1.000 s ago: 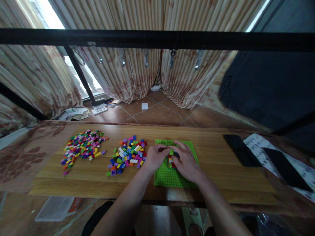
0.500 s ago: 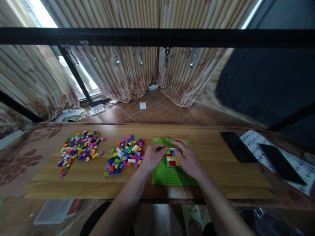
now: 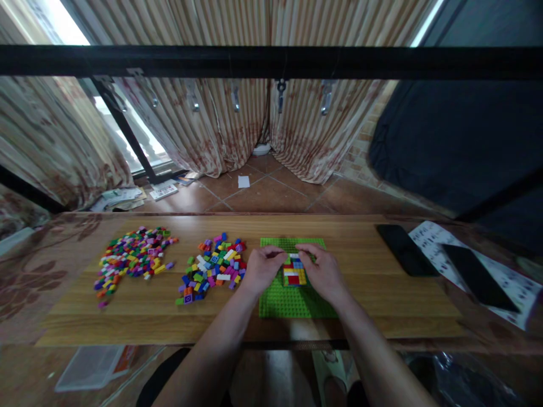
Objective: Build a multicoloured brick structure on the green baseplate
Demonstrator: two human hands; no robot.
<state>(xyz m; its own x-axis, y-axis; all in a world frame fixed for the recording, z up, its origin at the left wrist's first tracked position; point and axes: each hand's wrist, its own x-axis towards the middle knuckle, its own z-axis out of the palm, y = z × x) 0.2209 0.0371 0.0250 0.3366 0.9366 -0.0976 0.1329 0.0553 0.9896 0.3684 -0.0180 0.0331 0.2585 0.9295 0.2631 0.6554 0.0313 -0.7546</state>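
A low block of toy building bricks [image 3: 294, 275], in red, yellow, white and blue, stands on a green studded baseplate [image 3: 278, 305]. My left hand [image 3: 263, 270] is at its far left corner, thumb and forefinger pinched together. On the opposite side, my right hand [image 3: 326, 274] curls in over the far right corner, its fingers bent and drawn together close to the bricks. Anything small between the fingertips of either hand is hidden from me.
Left of the baseplate lies a heap of larger loose bricks [image 3: 215, 268], and farther left a heap of smaller ones [image 3: 133, 255]. A black tablet [image 3: 406, 250], a printed sheet [image 3: 428, 234] and another dark device [image 3: 479, 277] lie at the right. A black bar [image 3: 254, 62] with hanging clips crosses beyond the table.
My right hand's fingers, spread over the far end of the bricks before, have drawn together at the right corner. The left hand stays pinched at the left. The whole view has shifted slightly.
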